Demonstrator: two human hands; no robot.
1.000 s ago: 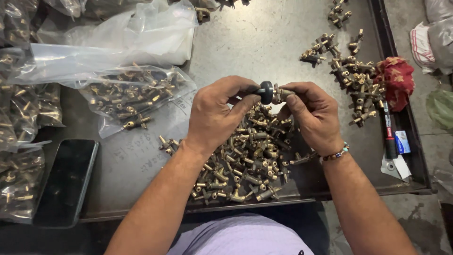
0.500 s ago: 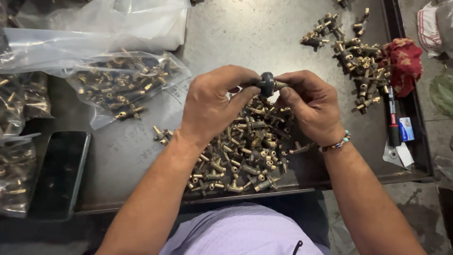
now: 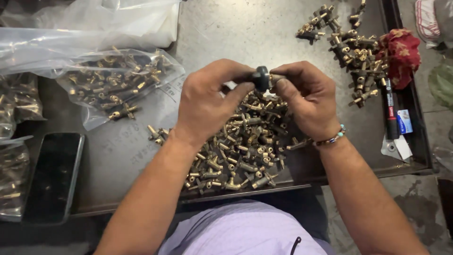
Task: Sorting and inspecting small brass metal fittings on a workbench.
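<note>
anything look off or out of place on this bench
Mostly orderly. The left hand and right hand hold a small black-knobbed fitting over a loose pile of brass fittings. The one odd item is a dark phone lying flat on the metal tray beside bagged fittings.

This was a workshop. A scuffed grey metal counter [image 3: 264, 28] carried a loose heap of small brass fittings [image 3: 240, 151] at its near edge, a second cluster [image 3: 351, 45] toward its far right corner, and clear plastic bags of the same parts [image 3: 115, 82] along its left side. A stained concrete floor [image 3: 415, 198] showed beyond the right edge.
</note>
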